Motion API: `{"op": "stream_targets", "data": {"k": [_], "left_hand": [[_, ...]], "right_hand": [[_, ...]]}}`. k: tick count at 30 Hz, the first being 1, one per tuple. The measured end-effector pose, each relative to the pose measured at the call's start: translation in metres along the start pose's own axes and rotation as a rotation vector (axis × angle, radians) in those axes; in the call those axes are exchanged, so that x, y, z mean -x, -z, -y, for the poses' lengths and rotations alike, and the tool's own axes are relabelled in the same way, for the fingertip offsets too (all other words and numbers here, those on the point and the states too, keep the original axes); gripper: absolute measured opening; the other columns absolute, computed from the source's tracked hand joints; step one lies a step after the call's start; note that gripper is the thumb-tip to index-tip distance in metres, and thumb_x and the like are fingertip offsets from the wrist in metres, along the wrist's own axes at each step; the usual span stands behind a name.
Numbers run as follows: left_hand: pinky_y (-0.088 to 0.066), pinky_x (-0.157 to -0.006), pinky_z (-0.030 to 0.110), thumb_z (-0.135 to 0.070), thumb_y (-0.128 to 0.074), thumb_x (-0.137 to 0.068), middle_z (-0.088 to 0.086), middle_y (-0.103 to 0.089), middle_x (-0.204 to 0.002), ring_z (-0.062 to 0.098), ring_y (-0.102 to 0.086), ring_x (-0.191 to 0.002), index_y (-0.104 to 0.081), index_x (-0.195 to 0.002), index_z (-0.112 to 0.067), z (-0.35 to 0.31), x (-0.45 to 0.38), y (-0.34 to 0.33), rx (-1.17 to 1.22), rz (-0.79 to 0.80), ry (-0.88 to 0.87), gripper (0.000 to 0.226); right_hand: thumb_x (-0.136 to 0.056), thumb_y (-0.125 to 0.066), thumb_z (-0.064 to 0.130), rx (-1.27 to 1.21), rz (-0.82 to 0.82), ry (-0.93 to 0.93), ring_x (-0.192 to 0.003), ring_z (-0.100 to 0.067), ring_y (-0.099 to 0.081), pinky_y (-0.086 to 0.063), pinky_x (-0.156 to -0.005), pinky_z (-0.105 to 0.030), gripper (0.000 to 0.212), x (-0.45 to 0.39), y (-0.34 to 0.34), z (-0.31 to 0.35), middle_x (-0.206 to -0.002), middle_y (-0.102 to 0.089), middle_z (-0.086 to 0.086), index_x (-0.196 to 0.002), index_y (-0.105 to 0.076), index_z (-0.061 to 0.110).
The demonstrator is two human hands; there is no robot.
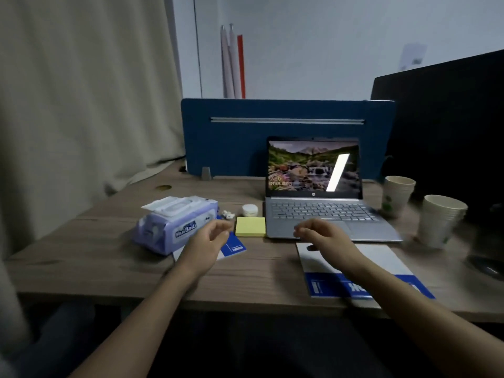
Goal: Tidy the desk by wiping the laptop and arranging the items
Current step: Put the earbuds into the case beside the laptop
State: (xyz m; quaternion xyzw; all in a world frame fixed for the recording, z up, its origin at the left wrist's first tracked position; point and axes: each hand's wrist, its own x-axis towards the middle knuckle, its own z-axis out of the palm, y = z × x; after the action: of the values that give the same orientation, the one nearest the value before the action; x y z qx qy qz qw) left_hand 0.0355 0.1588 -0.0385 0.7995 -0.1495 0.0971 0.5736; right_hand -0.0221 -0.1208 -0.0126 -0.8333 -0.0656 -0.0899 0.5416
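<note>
An open silver laptop (321,211) with a lit landscape screen stands at the back middle of the wooden desk (109,257). Left of it lies a purple wet-wipe pack (174,225) with its lid flipped up. A yellow sticky-note pad (250,226) lies between them. My left hand (210,238) hovers empty, fingers apart, beside the pack and over a small blue-and-white booklet (234,248). My right hand (324,236) hovers empty over the laptop's front edge, above a larger white-and-blue booklet (381,257).
A small white jar (249,209) and white earbuds (227,214) lie behind the sticky notes. Two stacks of paper cups (396,195) (440,219) stand right of the laptop. A blue divider (231,137) backs the desk; a dark monitor (450,126) looms at right, a curtain at left.
</note>
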Motion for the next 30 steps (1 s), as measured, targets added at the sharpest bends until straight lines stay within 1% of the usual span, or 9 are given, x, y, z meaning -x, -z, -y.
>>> {"op": "stream_targets", "data": {"k": [3, 5, 10, 14, 17, 21, 26, 28, 30], "left_hand": [[-0.049, -0.093, 0.027, -0.01, -0.055, -0.097, -0.007, -0.068, -0.111, 0.003, -0.059, -0.109, -0.065, -0.108, -0.017, 0.013, -0.014, 0.012, 0.004, -0.032, 0.014, 0.016], [-0.051, -0.09, 0.028, -0.012, -0.055, -0.097, -0.009, -0.067, -0.111, 0.002, -0.058, -0.11, -0.064, -0.105, -0.022, 0.021, -0.024, 0.017, 0.002, -0.044, 0.023, 0.016], [-0.051, -0.084, 0.022, -0.014, -0.057, -0.097, -0.014, -0.064, -0.112, -0.002, -0.057, -0.108, -0.059, -0.105, -0.031, 0.036, -0.042, 0.016, -0.048, -0.052, 0.025, 0.02], [-0.062, -0.069, 0.038, -0.026, -0.062, -0.094, -0.018, -0.062, -0.1, -0.002, -0.065, -0.087, -0.056, -0.107, -0.036, 0.037, -0.056, 0.016, -0.101, -0.047, 0.103, 0.017], [-0.061, -0.062, 0.035, -0.03, -0.063, -0.092, -0.014, -0.062, -0.094, 0.007, -0.069, -0.079, -0.053, -0.105, -0.038, 0.035, -0.065, 0.017, -0.243, -0.046, 0.123, 0.019], [-0.062, -0.066, 0.041, -0.027, -0.064, -0.091, -0.011, -0.06, -0.098, 0.006, -0.065, -0.082, -0.051, -0.106, -0.037, 0.037, -0.079, 0.015, -0.345, -0.049, 0.112, 0.023], [-0.058, -0.064, 0.031, -0.03, -0.062, -0.092, -0.019, -0.056, -0.113, 0.005, -0.064, -0.09, -0.049, -0.111, -0.04, 0.032, -0.1, 0.001, -0.338, 0.073, 0.058, 0.025], [-0.048, -0.074, 0.025, -0.03, -0.062, -0.091, -0.017, -0.056, -0.122, 0.006, -0.058, -0.104, -0.051, -0.115, -0.038, 0.03, -0.112, -0.008, -0.344, 0.106, 0.004, 0.028], [-0.045, -0.082, 0.026, -0.03, -0.062, -0.09, -0.016, -0.056, -0.125, 0.006, -0.053, -0.11, -0.051, -0.119, -0.038, 0.03, -0.123, -0.016, -0.36, 0.144, -0.013, 0.032]], "right_hand": [[-0.095, -0.057, 0.031, -0.011, 0.036, 0.006, -0.09, 0.003, -0.066, -0.049, -0.078, -0.024, 0.013, -0.022, -0.013, -0.001, -0.098, -0.072, 0.019, -0.102, -0.067, 0.032], [-0.095, -0.057, 0.031, -0.019, 0.054, -0.002, -0.09, 0.005, -0.065, -0.048, -0.08, -0.023, 0.013, -0.033, -0.019, -0.004, -0.099, -0.072, 0.018, -0.103, -0.067, 0.033], [-0.095, -0.056, 0.028, 0.003, 0.086, 0.004, -0.095, 0.004, -0.063, -0.047, -0.079, -0.019, 0.013, -0.051, -0.027, -0.007, -0.107, -0.069, 0.012, -0.103, -0.066, 0.032], [-0.096, -0.056, 0.025, 0.033, 0.075, 0.007, -0.101, -0.003, -0.063, -0.048, -0.083, -0.02, 0.014, -0.062, -0.029, -0.005, -0.108, -0.068, 0.01, -0.106, -0.066, 0.03], [-0.096, -0.056, 0.025, 0.059, 0.068, 0.018, -0.1, -0.006, -0.063, -0.05, -0.078, -0.02, 0.014, -0.068, -0.032, -0.005, -0.108, -0.068, 0.008, -0.106, -0.065, 0.029], [-0.096, -0.056, 0.024, 0.118, 0.064, 0.017, -0.094, -0.012, -0.064, -0.052, -0.068, -0.018, 0.013, -0.081, -0.038, -0.004, -0.104, -0.067, 0.007, -0.106, -0.065, 0.026], [-0.095, -0.057, 0.02, 0.212, 0.049, 0.018, -0.095, -0.008, -0.064, -0.053, -0.082, -0.03, 0.017, -0.108, -0.045, -0.001, -0.101, -0.069, 0.007, -0.108, -0.067, 0.021], [-0.096, -0.056, 0.019, 0.282, 0.069, 0.016, -0.097, -0.01, -0.065, -0.055, -0.085, -0.034, 0.02, -0.122, -0.046, -0.002, -0.105, -0.069, 0.005, -0.112, -0.067, 0.019], [-0.096, -0.056, 0.018, 0.341, 0.068, 0.021, -0.096, -0.01, -0.065, -0.055, -0.084, -0.032, 0.02, -0.134, -0.046, -0.005, -0.107, -0.069, 0.003, -0.112, -0.066, 0.018]]}}
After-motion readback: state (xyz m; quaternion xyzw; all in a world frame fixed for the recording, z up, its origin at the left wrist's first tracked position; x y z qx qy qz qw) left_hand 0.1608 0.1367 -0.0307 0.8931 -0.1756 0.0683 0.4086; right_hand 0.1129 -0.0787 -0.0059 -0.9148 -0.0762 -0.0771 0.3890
